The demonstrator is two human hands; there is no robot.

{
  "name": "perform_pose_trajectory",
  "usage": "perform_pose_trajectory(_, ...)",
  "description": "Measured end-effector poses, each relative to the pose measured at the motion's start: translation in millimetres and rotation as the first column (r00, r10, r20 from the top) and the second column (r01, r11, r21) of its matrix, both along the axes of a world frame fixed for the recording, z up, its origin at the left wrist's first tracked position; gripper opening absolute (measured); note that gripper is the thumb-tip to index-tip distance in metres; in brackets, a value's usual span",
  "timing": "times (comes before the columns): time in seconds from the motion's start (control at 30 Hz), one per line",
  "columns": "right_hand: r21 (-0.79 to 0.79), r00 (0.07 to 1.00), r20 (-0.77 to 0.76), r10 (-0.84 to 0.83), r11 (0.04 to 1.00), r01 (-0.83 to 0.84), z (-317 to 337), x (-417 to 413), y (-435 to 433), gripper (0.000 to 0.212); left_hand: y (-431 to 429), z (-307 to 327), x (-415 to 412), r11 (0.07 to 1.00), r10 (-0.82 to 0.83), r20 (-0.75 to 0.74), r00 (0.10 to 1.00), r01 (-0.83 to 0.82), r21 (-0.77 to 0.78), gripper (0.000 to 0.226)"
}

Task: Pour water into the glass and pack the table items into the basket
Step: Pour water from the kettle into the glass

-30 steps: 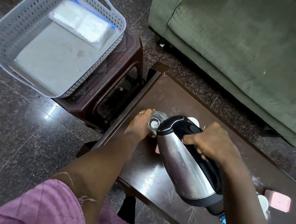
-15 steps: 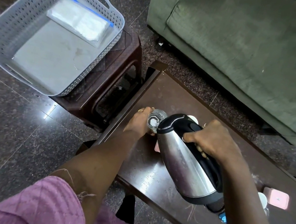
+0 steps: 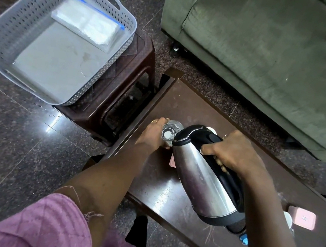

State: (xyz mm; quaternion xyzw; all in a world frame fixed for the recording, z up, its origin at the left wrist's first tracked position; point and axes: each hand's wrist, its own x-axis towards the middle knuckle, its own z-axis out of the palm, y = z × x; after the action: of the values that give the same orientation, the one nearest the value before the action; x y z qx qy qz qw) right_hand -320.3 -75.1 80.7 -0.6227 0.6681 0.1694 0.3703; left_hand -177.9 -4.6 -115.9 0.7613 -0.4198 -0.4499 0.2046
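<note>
On the dark wooden table stands a clear glass, and my left hand grips its left side. My right hand holds the black handle of a steel electric kettle, which is tilted with its spout over the glass rim. A grey perforated basket sits on a brown plastic stool to the left, with a clear zip bag of white stuff inside it.
A pink square item lies at the table's right end beside a white object mostly hidden by my right arm. Another pink item peeks out behind the kettle. A green sofa runs along the far side. The floor is dark polished granite.
The kettle has stayed tilted over the glass with both hands holding as before. Only the view has shifted slightly.
</note>
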Motion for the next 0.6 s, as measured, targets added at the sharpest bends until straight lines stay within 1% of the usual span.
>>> perform_pose_trajectory(0.07, -0.005, 1.000, 0.000, 0.003, 1.000, -0.003, 0.7, -0.1, 0.6, 0.024, -0.1, 0.3, 0.0, 1.000, -0.004, 0.007, 1.000, 0.004, 0.004, 0.065)
perform_pose_trajectory(0.17, -0.006, 1.000, 0.007, 0.001, 1.000, -0.001, 0.9, 0.0, 1.7, 0.025, 0.8, 0.8, -0.2, 1.000, -0.015, 0.007, 1.000, 0.015, 0.011, 0.074)
perform_pose_trajectory(0.3, -0.008, 1.000, 0.011, -0.011, 1.000, 0.011, -0.9, 1.5, 2.4, 0.025, 0.9, 0.4, -0.7, 1.000, -0.007, 0.017, 1.000, 0.008, -0.010, 0.070)
perform_pose_trajectory(0.43, -0.007, 1.000, 0.017, -0.025, 1.000, 0.025, -2.8, 1.8, 1.7, 0.029, 0.2, 0.6, -0.1, 1.000, -0.012, 0.017, 1.000, 0.012, -0.002, 0.073)
perform_pose_trajectory(0.6, -0.013, 0.999, 0.028, -0.026, 1.000, 0.027, -4.6, -2.0, 2.0, 0.026, -0.1, -0.3, -0.2, 1.000, -0.012, -0.002, 1.000, 0.012, 0.010, 0.079)
